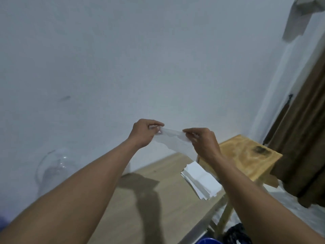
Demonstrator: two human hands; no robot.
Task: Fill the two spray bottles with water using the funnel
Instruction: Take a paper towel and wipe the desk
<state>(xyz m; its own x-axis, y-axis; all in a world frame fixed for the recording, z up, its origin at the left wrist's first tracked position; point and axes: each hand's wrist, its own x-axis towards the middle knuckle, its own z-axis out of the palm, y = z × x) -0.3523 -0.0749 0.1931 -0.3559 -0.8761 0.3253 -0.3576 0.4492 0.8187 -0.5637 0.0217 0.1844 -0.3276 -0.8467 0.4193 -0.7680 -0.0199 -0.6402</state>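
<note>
Two hands, left hand (143, 132) and right hand (202, 141), each grip pinching one tissue (173, 140)

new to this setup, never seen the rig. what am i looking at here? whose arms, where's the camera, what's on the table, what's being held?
There is no robot. A person works with bare hands, and the one picture comes from a wide-angle camera worn on their head, looking forward and down, so both forearms reach into view from the bottom.

The left hand and right hand each pinch one end of a thin white sheet, apparently tissue or paper, stretched between them in the air in front of a pale wall.

Below is a light wooden table with a stack of white sheets near its right edge. A clear glass vessel stands at the left, blurred. A small wooden stool stands beyond the table on the right, beside a brown curtain.

No spray bottles or funnel are visible in this frame.
</note>
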